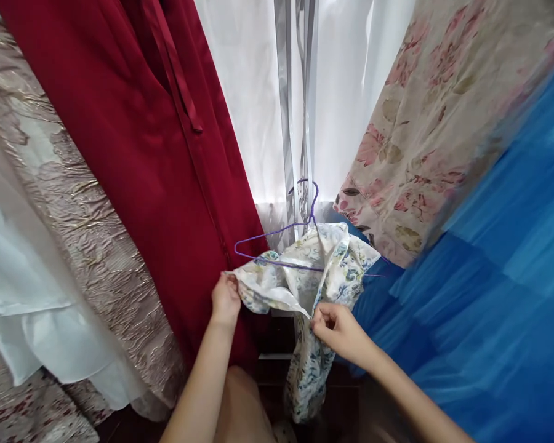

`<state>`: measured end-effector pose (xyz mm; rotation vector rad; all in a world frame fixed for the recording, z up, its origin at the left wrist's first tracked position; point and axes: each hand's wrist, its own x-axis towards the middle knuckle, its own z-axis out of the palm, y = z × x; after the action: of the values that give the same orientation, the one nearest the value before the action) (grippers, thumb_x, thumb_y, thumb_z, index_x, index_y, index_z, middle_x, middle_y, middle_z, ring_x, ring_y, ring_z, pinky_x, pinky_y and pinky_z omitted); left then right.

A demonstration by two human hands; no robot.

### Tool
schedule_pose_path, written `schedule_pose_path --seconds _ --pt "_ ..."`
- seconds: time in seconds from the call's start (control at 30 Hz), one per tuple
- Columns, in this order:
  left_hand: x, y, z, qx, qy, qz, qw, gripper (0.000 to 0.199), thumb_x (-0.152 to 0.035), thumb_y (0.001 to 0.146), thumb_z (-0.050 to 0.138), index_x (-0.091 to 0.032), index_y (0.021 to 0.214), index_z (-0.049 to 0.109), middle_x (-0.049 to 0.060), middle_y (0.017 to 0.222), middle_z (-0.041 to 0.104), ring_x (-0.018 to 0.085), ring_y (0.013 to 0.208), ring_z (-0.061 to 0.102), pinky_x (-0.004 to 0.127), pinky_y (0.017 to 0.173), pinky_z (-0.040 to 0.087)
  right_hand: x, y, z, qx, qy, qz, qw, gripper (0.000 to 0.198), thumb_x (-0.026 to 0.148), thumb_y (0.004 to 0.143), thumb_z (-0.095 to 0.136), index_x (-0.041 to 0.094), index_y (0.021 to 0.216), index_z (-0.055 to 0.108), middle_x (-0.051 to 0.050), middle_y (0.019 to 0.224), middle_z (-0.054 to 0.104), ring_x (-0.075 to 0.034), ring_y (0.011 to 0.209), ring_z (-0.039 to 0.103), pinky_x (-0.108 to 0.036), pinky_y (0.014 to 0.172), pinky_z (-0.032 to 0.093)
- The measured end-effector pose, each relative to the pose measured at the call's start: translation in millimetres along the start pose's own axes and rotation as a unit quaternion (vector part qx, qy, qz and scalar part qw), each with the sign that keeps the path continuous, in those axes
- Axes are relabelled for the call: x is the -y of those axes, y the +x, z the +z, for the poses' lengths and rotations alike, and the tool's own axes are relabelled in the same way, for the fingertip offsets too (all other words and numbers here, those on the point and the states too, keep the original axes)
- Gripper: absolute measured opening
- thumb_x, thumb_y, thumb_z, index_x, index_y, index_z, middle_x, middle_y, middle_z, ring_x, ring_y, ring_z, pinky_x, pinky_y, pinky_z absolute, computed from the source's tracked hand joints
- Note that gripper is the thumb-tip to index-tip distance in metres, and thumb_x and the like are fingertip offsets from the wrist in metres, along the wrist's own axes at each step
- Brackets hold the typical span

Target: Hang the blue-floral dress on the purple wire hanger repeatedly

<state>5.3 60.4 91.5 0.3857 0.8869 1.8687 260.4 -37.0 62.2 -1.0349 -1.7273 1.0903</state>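
Left hand [226,299]: fingertips pinched on the left edge of the printed garment, just below the hanger's left end. Right hand [339,330]: thumb and forefinger pinched on a front edge, below the middle of the hanger's lower bar.

Blue-and-green floral-print white garment [345,280], one: between and above the hands, front parted, right shoulder over the hanger's right arm, lower part hanging down.

Slim purple hanger [313,216], one: left arm uncovered; lower bar crosses the parted front. What bears the hook, I cannot tell.

Step, as I judge it: dressing the hanger, left shoulder outstanding. The next move would call for raising that shoulder over the hanger's left end, the right hand steadying the front edge.

Room: tight at the hanger's left end, with a crimson satin garment [166,166] behind it; tight at the right end, against blue tulle [498,295]. Freer towards the person and below, in the dark gap.

Beyond: pink-flowered beige garment [425,154], upper right; grey ribbons [285,92] by the hook; white cloth [240,92] behind.
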Motion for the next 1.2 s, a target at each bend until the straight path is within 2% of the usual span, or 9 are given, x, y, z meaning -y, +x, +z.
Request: schedule_pose_path --seconds 0.17,0.33,0.43,0.57,0.67,0.8,0.97,1.1,1.2 --pt "55.3 -55.1 -2.2 0.149 0.071 -0.1 0.981 0.021 -0.03 0.08 0.075 -0.011 0.08 0.066 0.006 0.075 0.068 0.017 0.066 0.062 0.026 0.069 0.048 -35.8 6.1 -21.1 -0.067 0.021 0.052 0.996 0.02 0.022 0.079 0.055 0.021 0.061 0.047 0.006 0.048 0.046 -0.011 0.046 0.041 -0.023 0.048 0.029" --pt "76.2 -98.9 23.3 0.28 0.16 -0.052 0.945 0.031 -0.045 0.083 0.071 -0.015 0.088 0.07 0.006 0.09 0.068 0.02 0.089 0.06 0.026 0.083 0.043 -94.9 -11.3 -53.2 -0.233 0.021 0.073 0.969 0.038 0.045 0.086 0.049 0.023 0.057 0.039 0.006 0.047 0.039 -0.011 0.046 0.035 -0.024 0.049 0.027" --pt "84.2 -114.6 34.5 0.369 0.236 -0.001 0.899 0.034 -0.048 0.092 0.059 -0.016 0.082 0.064 0.002 0.08 0.058 0.017 0.083 0.052 0.024 0.079 0.038 -125.6 -36.0 -34.6 -0.247 0.035 0.091 0.964 0.044 0.057 0.082 0.05 0.024 0.056 0.037 0.007 0.046 0.034 -0.011 0.043 0.032 -0.024 0.045 0.025" --pt "93.4 -127.4 40.5 0.437 0.257 -0.005 0.862 0.037 -0.047 0.098 0.049 -0.016 0.077 0.052 -0.001 0.074 0.043 0.013 0.073 0.039 0.024 0.07 0.033 -141.1 -52.5 12.5 -0.169 0.109 0.1 0.974 0.041 0.054 0.083 0.058 0.022 0.062 0.042 0.008 0.048 0.038 -0.01 0.042 0.035 -0.023 0.045 0.026" --pt "94.1 -134.8 37.8 0.461 0.263 -0.028 0.847 0.035 -0.046 0.098 0.047 -0.016 0.079 0.05 -0.002 0.074 0.041 0.013 0.072 0.038 0.024 0.068 0.032 -134.1 -45.8 27.7 -0.137 0.132 0.118 0.975 0.04 0.054 0.081 0.062 0.02 0.064 0.048 0.006 0.047 0.044 -0.011 0.041 0.038 -0.023 0.044 0.028" --pt "83.6 -141.6 25.6 0.489 0.283 -0.031 0.825 0.034 -0.044 0.099 0.047 -0.016 0.08 0.052 0.0 0.076 0.043 0.014 0.075 0.04 0.025 0.07 0.033 -115.0 -33.8 9.9 -0.19 0.094 0.088 0.973 0.034 0.051 0.081 0.065 0.018 0.072 0.058 0.0 0.064 0.06 -0.018 0.061 0.054 -0.027 0.057 0.043" --pt "73.5 -143.2 2.1 0.432 0.278 -0.032 0.857 0.039 -0.048 0.097 0.049 -0.016 0.073 0.048 -0.001 0.072 0.039 0.013 0.071 0.036 0.025 0.066 0.031 -71.1 -20.7 -23.8 -0.297 -0.014 -0.005 0.955 0.027 0.046 0.093 0.054 0.021 0.1 0.062 -0.006 0.093 0.064 -0.023 0.089 0.061 -0.034 0.081 0.048" --pt "71.3 -153.2 -13.4 0.38 0.198 -0.069 0.901 0.041 -0.049 0.095 0.054 -0.017 0.071 0.046 0.0 0.071 0.04 0.013 0.07 0.037 0.026 0.067 0.033 -20.1 7.1 -34.7 -0.235 -0.114 -0.096 0.961 0.032 0.042 0.095 0.054 0.029 0.122 0.064 -0.009 0.146 0.044 -0.029 0.14 0.037 -0.045 0.113 0.031" --pt "71.0 -162.0 -20.6 0.362 0.167 -0.085 0.913 0.041 -0.049 0.093 0.057 -0.017 0.069 0.047 0.0 0.07 0.042 0.013 0.07 0.038 0.026 0.068 0.033 3.8 36.9 -42.9 -0.225 -0.12 -0.102 0.962 0.054 0.044 0.092 0.058 0.031 0.143 0.047 -0.008 0.158 0.031 -0.028 0.148 0.024 -0.048 0.12 0.021"
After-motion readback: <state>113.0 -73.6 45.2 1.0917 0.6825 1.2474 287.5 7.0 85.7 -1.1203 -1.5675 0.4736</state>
